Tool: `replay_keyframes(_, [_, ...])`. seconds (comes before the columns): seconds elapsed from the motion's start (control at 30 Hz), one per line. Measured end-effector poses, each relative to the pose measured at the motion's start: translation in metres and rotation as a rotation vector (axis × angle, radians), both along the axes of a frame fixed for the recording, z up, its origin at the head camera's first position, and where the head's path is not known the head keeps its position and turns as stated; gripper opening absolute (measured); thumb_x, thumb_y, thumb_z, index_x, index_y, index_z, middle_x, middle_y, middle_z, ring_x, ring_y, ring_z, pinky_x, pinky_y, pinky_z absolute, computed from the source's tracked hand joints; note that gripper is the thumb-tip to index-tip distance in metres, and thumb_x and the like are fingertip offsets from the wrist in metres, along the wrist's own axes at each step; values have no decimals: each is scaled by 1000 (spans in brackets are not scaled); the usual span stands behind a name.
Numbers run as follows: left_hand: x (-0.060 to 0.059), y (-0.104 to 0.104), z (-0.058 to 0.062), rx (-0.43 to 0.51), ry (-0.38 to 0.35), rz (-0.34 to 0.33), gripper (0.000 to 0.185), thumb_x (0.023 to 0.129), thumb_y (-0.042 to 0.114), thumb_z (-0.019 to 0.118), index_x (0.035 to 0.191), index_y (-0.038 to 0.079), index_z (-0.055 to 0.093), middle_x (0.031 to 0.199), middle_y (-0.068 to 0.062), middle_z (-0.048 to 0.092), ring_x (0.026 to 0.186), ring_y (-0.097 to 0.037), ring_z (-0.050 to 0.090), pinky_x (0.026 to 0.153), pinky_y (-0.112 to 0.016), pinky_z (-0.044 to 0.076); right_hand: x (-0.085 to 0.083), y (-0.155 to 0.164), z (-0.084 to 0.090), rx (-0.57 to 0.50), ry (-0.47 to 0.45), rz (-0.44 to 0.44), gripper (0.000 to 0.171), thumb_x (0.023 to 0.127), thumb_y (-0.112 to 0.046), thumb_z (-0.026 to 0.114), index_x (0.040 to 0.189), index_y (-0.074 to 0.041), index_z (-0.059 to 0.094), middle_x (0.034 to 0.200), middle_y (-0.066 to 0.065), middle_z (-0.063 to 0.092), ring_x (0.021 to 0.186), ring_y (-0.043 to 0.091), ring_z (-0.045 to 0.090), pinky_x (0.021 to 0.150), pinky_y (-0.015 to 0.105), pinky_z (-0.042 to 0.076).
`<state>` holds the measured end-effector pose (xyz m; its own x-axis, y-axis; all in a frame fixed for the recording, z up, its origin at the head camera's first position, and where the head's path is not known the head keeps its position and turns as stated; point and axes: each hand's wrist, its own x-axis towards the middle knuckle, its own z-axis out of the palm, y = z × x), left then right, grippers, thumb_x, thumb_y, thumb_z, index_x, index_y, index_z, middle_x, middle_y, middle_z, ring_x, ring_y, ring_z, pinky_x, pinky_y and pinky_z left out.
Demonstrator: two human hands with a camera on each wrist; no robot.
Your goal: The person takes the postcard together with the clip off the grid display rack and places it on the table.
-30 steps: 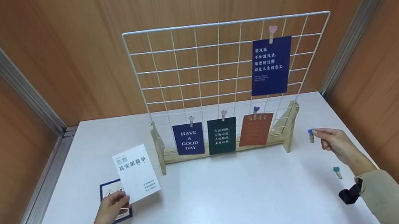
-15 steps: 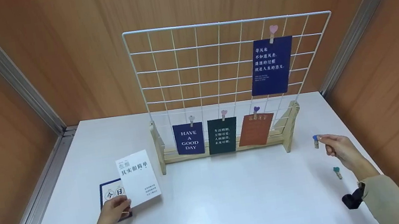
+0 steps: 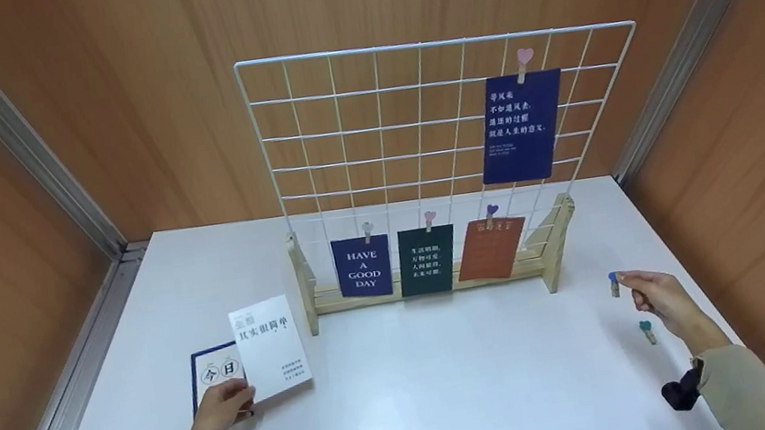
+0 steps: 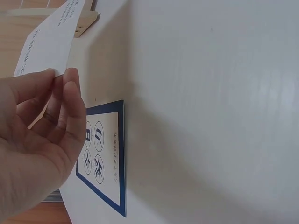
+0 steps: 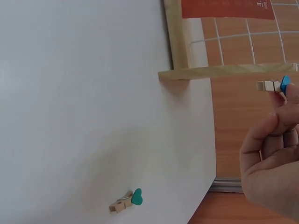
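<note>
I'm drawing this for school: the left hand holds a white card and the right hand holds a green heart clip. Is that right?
Not quite: the right hand holds a blue heart clip, as the right wrist view shows; the green heart clip lies on the table. The left hand does hold a white card.

Head view: the left grip (image 3: 220, 408) and white card (image 3: 271, 349) hide part of the bordered card (image 3: 211, 365); the white card's smallest print (image 3: 293, 371) is illegible. Right wrist view: frame edges crop the orange card (image 5: 229, 7) and right grip (image 5: 275, 158).
</note>
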<state>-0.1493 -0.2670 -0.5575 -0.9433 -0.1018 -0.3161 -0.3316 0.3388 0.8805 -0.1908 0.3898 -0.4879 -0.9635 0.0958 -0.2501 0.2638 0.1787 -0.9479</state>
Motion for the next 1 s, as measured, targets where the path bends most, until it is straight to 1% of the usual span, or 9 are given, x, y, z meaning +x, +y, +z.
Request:
replay_keyframes(0.1, [0, 1, -1, -2, 3, -4, 20, 86, 6, 52, 100, -9, 55, 81, -10, 56, 77, -27, 55, 67, -34, 48, 1, 4, -3, 29, -23, 0, 24, 87, -24, 57, 100, -5, 60, 58, -6, 46, 50, 4, 43, 49, 17, 40])
replay_keyframes(0.2, [0, 2, -3, -6, -4, -5, 20, 86, 7, 52, 99, -8, 56, 82, -10, 56, 77, -27, 55, 66, -34, 48, 2, 7, -7, 56, -42, 4, 29, 87, -23, 56, 105, 0, 58, 59, -6, 46, 50, 4, 43, 48, 17, 40])
replay_keyframes(0.4, [-1, 2, -7, -27, -10, -2, 23, 86, 8, 53, 102, -8, 55, 82, -10, 57, 76, -25, 55, 66, -32, 48, 4, 13, -18, 104, -75, 5, 40, 88, -22, 54, 114, 8, 50, 60, -5, 45, 50, 4, 42, 49, 18, 40])
replay_keyframes(0.57, [0, 2, -9, -28, -14, -12, 21, 86, 6, 52, 100, -9, 56, 80, -9, 56, 72, -23, 55, 62, -31, 47, 7, 18, -28, 115, -95, 6, 44, 88, -21, 55, 117, 11, 47, 59, -5, 45, 49, 3, 41, 48, 18, 39])
replay_keyframes(0.8, [0, 2, -10, -40, -21, -10, 20, 86, 6, 52, 98, -8, 57, 79, -9, 57, 71, -22, 55, 62, -30, 47, 10, 22, -44, 135, -124, -7, 43, 87, -21, 55, 115, 10, 49, 58, -4, 46, 49, 4, 41, 48, 20, 41])
replay_keyframes(1.0, [1, 2, -11, -49, -38, -17, 22, 86, 7, 52, 100, -9, 56, 81, -8, 57, 72, -21, 56, 64, -30, 47, 12, 27, -55, 192, -142, -7, 37, 88, -19, 53, 111, 11, 52, 59, -3, 46, 51, 5, 42, 49, 20, 40])
